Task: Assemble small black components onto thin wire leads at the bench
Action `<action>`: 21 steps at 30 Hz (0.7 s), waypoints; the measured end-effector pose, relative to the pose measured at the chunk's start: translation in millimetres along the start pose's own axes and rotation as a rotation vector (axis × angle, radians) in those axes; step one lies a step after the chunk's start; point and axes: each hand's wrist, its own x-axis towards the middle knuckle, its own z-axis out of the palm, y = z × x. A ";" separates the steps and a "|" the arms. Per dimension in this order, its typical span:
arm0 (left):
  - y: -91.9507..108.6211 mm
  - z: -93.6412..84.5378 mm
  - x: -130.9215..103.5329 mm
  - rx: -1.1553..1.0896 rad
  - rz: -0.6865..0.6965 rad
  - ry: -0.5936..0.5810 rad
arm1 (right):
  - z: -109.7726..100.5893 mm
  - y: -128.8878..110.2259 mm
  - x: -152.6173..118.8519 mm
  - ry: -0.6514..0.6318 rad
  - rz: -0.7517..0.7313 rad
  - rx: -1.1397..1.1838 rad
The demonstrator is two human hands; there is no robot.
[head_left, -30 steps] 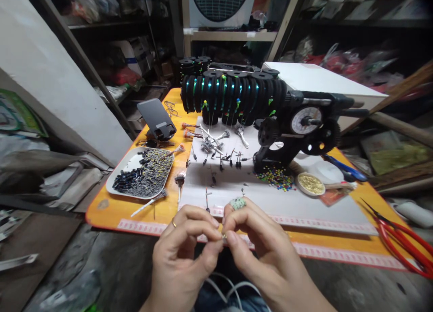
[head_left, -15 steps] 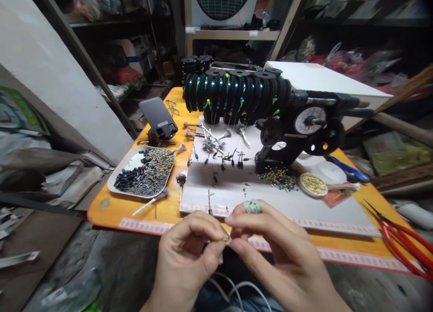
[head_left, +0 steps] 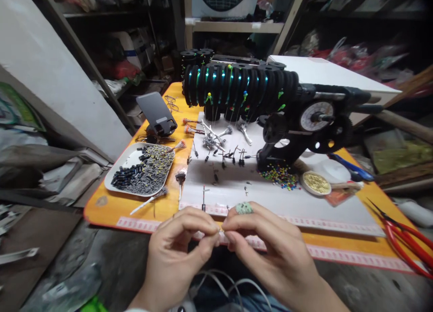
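Observation:
In the head view my left hand point(head_left: 184, 251) and my right hand point(head_left: 270, 244) meet fingertip to fingertip before the table's front edge. Both are closed in a pinch, thumb against index finger. Something tiny and pale shows between the two pinches, too small to name. A green patterned wrap point(head_left: 244, 208) circles a finger of my right hand. Just beyond my hands lies a white board point(head_left: 270, 208). On it rest a small dark weight-like piece with a thin stem point(head_left: 203, 206) and several similar dark pieces point(head_left: 233, 159).
A white tray point(head_left: 110, 181) of small dark and grey pieces stands left. A black machine with ribbed rollers point(head_left: 240, 84) fills the back. Coloured beads point(head_left: 279, 175), a dish of gold bits point(head_left: 317, 184) and red-handled scissors point(head_left: 401, 237) lie right. A phone stand point(head_left: 157, 115) is back left.
Both hands have shifted slightly left, and the fingertips have drawn up a little, still pinched together. The whole view has moved slightly. The table items stay as they were.

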 end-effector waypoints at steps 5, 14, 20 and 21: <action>-9.0 -12.1 -0.4 0.273 0.148 -0.021 | 7.8 3.7 3.8 -0.012 0.099 0.001; -13.1 -42.3 16.8 0.909 0.473 -0.154 | 30.4 20.1 9.4 0.080 0.017 -0.270; -4.3 -49.1 36.9 1.063 0.339 -0.247 | 38.9 22.9 16.4 0.042 -0.063 -0.347; -3.3 -50.2 39.3 1.052 0.309 -0.258 | 40.3 22.8 16.9 0.030 -0.064 -0.356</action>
